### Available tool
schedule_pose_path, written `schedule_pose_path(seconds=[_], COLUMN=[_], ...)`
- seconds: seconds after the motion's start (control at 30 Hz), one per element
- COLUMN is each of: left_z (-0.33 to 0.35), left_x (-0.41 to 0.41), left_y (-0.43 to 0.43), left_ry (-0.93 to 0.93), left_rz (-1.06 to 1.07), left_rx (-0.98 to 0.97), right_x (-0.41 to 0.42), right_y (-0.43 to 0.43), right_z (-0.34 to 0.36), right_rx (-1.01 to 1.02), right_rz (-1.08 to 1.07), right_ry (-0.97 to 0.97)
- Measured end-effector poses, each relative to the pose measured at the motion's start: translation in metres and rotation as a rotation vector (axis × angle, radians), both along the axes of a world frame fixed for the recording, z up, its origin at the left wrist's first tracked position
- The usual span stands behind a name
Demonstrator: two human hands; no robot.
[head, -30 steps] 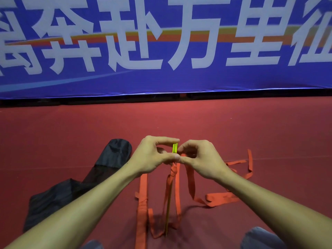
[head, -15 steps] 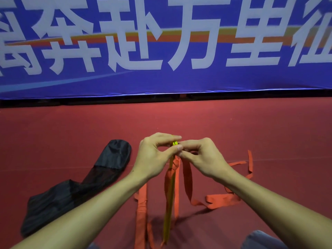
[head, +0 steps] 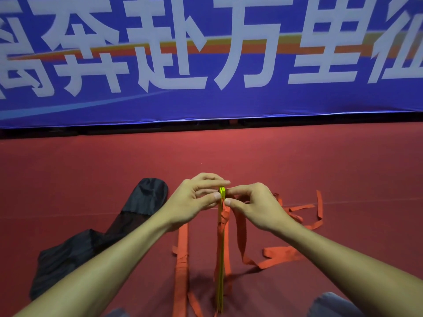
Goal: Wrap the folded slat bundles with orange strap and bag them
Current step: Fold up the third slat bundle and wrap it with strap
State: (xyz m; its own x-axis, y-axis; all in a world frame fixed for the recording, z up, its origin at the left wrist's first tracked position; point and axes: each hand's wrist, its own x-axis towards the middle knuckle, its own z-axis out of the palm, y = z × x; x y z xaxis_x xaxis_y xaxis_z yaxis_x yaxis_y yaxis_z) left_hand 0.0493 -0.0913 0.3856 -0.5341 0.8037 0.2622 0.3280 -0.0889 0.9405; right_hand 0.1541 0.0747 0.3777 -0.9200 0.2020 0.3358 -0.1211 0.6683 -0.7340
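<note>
White Chinese characters run across the blue banner [head: 229, 104] that fills the upper frame; "奔赴万里" reads whole, while the characters at both edges are cut off. An orange and yellow stripe crosses behind them.

Below the banner's lower edge lies a wide stretch of red floor [head: 320, 168], open to the right and far side.

One yellow slat bundle [head: 220, 266] stands upright at centre, its foot on the floor at the bottom edge. The left hand [head: 194, 202] pinches its top between curled thumb and forefinger. The right hand [head: 254, 207] pinches the same top from the other side, its thumb tip at the upper end of the orange strap [head: 225, 217] wound on the bundle. More strap trails in loops across the floor at right, and one flat length lies left of the bundle.

One black bag [head: 91, 243] lies at lower left, apart from the bundle.
</note>
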Motion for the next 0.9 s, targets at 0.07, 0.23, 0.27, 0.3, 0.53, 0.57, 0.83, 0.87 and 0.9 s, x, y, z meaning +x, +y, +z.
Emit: schedule_pose_path(seconds=[0.07,0.23,0.27,0.3,0.53,0.57,0.83,0.87,0.9], left_z=[0.0,-0.006,-0.007,-0.007,-0.006,-0.006,-0.008,-0.008,-0.008], left_x=[-0.002,-0.005,-0.007,-0.008,-0.013,-0.013,-0.014,-0.015,-0.015], left_y=[0.0,0.002,0.002,0.001,0.002,0.002,0.0,0.0,0.0], left_ry=[0.035,0.112,0.134,0.16,0.249,0.244,0.222,0.224,0.226], left_rz=[0.011,0.057,0.079,0.107,0.236,0.239,0.232,0.233,0.236], left_rx=[0.007,0.033,0.031,0.027,0.027,0.029,0.015,0.013,0.012], right_x=[-0.001,0.002,0.003,0.005,0.002,0.001,0.005,0.006,0.007], right_y=[0.0,0.002,0.002,0.002,-0.012,-0.012,0.005,0.006,0.007], right_z=[0.0,-0.002,-0.002,-0.003,-0.006,-0.006,-0.004,-0.004,-0.003], right_rx=[0.0,-0.131,-0.143,-0.136,0.154,0.154,0.012,0.005,0.001], right_rz=[-0.029,0.006,0.034,0.06,-0.134,-0.151,-0.062,-0.063,-0.063], right_ry=[0.011,-0.006,-0.018,-0.036,-0.038,-0.028,-0.07,-0.079,-0.087])
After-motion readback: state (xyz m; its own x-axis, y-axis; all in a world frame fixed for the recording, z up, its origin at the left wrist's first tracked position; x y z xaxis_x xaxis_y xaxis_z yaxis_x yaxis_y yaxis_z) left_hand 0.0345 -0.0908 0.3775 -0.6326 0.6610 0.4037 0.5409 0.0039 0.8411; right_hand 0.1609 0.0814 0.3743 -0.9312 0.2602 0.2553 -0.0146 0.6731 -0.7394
